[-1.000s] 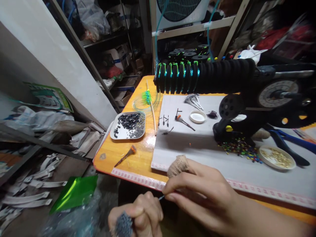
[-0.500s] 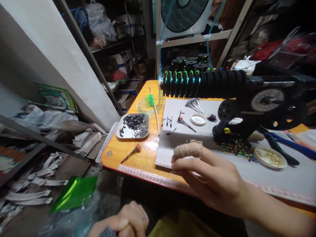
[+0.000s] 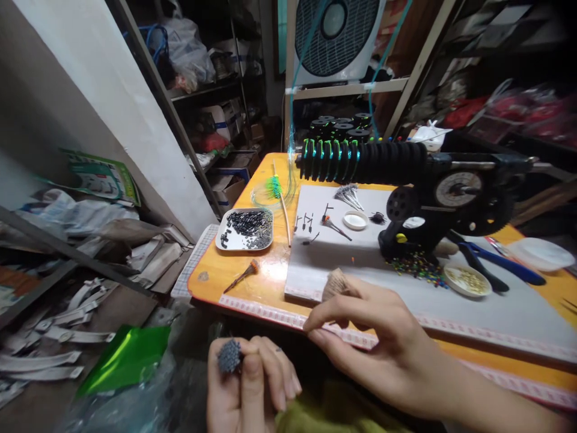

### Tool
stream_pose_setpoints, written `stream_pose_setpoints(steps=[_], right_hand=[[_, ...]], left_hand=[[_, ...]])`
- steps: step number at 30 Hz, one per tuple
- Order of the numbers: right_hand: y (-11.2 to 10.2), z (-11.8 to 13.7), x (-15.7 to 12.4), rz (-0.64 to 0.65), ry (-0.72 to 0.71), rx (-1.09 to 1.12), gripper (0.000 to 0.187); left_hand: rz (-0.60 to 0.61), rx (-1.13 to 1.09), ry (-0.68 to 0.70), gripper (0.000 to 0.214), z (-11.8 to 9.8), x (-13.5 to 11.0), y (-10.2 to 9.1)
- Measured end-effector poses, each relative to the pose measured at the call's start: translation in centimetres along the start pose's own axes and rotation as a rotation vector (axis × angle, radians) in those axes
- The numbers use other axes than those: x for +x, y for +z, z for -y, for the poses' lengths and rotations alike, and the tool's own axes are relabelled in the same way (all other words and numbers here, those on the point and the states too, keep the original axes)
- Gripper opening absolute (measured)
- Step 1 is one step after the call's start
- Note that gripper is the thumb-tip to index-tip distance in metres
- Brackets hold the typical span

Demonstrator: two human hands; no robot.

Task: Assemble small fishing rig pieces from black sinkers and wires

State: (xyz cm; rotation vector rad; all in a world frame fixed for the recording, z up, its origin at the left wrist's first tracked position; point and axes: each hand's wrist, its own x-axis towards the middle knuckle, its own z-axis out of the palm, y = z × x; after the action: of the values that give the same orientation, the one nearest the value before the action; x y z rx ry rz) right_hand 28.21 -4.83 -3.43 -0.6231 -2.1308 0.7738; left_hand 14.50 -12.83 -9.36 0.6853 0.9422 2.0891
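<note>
My left hand (image 3: pixel 255 385), low in the middle of the head view, is closed around a bundle of thin pieces with dark grey tips (image 3: pixel 229 356); the rest of the bundle is hidden in the fist. To its right, my right hand (image 3: pixel 383 337) hovers over the table's front edge. Its thumb and index finger are pinched together, and anything between them is too small to make out. Tan cloth tape (image 3: pixel 338 285) wraps one finger of that hand. The two hands are apart.
A white tray (image 3: pixel 220 239) of black and grey small parts stands on the orange table (image 3: pixel 205 264). Nearby lies an orange-tipped bundle (image 3: pixel 243 273). A black geared machine (image 3: pixel 451 180) with a ribbed roller stands behind my right hand, beside coloured beads (image 3: pixel 417 270) and a dish (image 3: pixel 469 293).
My left hand has risen and turned, bringing the bundle's grey tips into fuller view. My right hand has moved slightly lower, its fingertips nearer the left hand. The camera view has shifted a little.
</note>
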Motion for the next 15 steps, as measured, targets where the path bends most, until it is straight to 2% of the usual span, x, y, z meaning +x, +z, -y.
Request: stream_pose_setpoints(steps=[7,10,15], right_hand=[[1.6,1.1,-1.3,-0.112,0.008,0.014,0.012],[2.0,1.4,-1.9,-0.149,0.039,0.053,0.013],[2.2,1.2,-2.8,-0.286,0.054,0.104,0.019]], left_hand=[[0.104,-0.001,-0.007,0.012,-0.6,0.1,-0.2],[0.147,-0.029,-0.05,0.013,-0.7,0.1,0.0],[0.192,-0.061,-0.12,0.012,0.0,-0.2,0.7]])
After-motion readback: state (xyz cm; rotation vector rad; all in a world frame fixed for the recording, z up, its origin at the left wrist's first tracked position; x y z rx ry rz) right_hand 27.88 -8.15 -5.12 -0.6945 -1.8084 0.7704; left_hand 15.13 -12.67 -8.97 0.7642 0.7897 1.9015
